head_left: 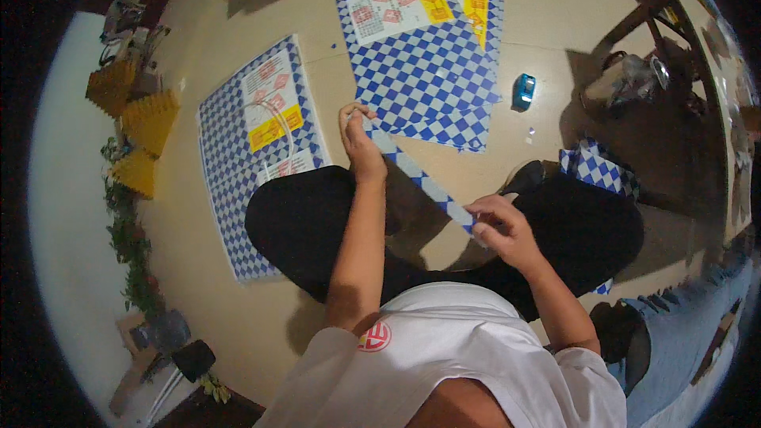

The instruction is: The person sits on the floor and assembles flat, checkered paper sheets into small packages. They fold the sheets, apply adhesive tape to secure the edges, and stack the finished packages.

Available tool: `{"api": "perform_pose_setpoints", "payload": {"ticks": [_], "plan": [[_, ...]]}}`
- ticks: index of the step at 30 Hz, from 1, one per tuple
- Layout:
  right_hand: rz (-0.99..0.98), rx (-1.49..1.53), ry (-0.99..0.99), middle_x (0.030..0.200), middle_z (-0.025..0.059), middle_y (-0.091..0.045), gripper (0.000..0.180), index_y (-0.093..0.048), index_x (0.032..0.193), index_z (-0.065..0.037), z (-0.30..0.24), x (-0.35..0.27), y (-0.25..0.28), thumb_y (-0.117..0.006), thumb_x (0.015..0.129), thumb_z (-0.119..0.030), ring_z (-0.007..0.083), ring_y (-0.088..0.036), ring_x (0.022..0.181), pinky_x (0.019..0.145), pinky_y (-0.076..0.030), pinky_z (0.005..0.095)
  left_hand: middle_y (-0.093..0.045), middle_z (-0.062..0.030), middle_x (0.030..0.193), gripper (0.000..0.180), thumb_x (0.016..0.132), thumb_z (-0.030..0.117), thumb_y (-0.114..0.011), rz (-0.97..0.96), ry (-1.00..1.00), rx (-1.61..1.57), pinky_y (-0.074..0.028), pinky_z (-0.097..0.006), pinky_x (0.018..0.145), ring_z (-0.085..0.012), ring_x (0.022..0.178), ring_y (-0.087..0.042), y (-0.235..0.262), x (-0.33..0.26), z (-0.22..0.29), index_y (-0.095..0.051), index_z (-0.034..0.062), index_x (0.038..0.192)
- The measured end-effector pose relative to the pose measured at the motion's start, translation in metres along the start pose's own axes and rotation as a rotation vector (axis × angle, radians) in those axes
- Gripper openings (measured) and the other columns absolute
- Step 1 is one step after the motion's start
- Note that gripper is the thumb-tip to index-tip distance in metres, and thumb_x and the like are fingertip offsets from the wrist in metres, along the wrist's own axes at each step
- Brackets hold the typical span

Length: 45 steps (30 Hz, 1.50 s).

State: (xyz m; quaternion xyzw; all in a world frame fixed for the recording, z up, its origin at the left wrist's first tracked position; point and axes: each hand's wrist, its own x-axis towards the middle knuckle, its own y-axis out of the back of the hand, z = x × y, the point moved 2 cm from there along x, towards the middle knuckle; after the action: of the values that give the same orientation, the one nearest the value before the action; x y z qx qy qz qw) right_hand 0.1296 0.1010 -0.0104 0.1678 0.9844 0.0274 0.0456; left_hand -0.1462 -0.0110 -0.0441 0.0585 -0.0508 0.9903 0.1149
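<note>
Stretched slantwise above my lap is a narrow strip of blue-and-grey diamond-checked sheet (409, 168). My left hand (363, 147) pinches its upper-left end, and my right hand (506, 230) is closed on the lower-right end. Just beyond the left hand, overlapping checked sheets (428, 71) lie flat on the floor, with white and yellow printed panels at their far edge. To the left, partly covered by my knee, lies a stack of similar checked sheets (226, 143). A loop of thin white cord (292, 139) rests over it.
A small shiny turquoise object (524, 92) sits on the tiled floor right of the sheets. Folded checked pieces (600, 168) lie beside my right knee. A wooden-framed table (690, 47) stands at the right. Yellow pleated objects (151, 123) and green plants (136, 257) line the left wall.
</note>
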Motion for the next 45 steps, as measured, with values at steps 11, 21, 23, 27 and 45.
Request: {"api": "perform_pose_setpoints", "payload": {"ticks": [11,21,23,27,45], "plan": [[0.061,-0.038,-0.040,0.102,0.0056,-0.060,0.031,-0.066,0.115,-0.007,-0.002,0.024,-0.014,-0.073,0.085,-0.013,0.0120,-0.055,0.075,0.066,-0.044,0.0251,-0.060,-0.0095,0.115,0.028,0.105,0.019,-0.041,-0.058,0.012,0.013,-0.040,-0.033,0.099,-0.0181,0.108,-0.055,-0.019,0.028,0.002,-0.053,0.0018,0.124],[0.195,0.265,-0.390,0.098,0.0055,-0.067,0.046,-0.067,0.114,-0.007,0.054,0.070,0.021,-0.043,0.103,-0.044,0.0135,-0.057,0.081,0.072,-0.047,0.0275,-0.060,-0.0113,0.121,0.029,0.106,0.021,-0.040,-0.101,0.041,0.115,-0.038,-0.034,0.105,-0.0204,0.114,-0.054,-0.019,0.028,-0.002,-0.054,0.0040,0.125],[0.552,0.331,-0.472,0.093,0.0044,-0.067,0.034,-0.067,0.116,-0.008,0.094,0.104,0.051,-0.053,0.100,-0.034,0.0137,-0.060,0.078,0.067,-0.047,0.0281,-0.062,-0.0125,0.121,0.028,0.106,0.017,-0.039,-0.061,0.059,0.091,-0.039,-0.034,0.103,-0.0199,0.113,-0.056,-0.020,0.028,0.001,-0.056,0.0021,0.122],[0.847,0.438,-0.553,0.102,0.0059,-0.066,0.034,-0.058,0.129,-0.011,0.198,0.162,0.124,-0.057,0.098,-0.023,0.0156,-0.061,0.088,0.077,-0.050,0.0320,-0.063,-0.0130,0.118,0.026,0.105,0.016,-0.041,-0.066,0.084,0.082,-0.040,-0.034,0.103,-0.0199,0.111,-0.056,-0.020,0.031,0.000,-0.056,0.0007,0.120],[0.599,0.620,-0.782,0.094,0.0111,-0.066,0.025,-0.052,0.113,-0.004,0.333,0.221,0.253,-0.055,0.100,-0.025,0.0213,-0.069,0.081,0.068,-0.058,0.0345,-0.063,-0.0194,0.114,0.029,0.103,0.020,-0.040,-0.131,0.057,0.187,-0.035,-0.047,0.111,-0.0280,0.116,-0.058,-0.026,0.035,-0.004,-0.053,-0.0005,0.118]]}}
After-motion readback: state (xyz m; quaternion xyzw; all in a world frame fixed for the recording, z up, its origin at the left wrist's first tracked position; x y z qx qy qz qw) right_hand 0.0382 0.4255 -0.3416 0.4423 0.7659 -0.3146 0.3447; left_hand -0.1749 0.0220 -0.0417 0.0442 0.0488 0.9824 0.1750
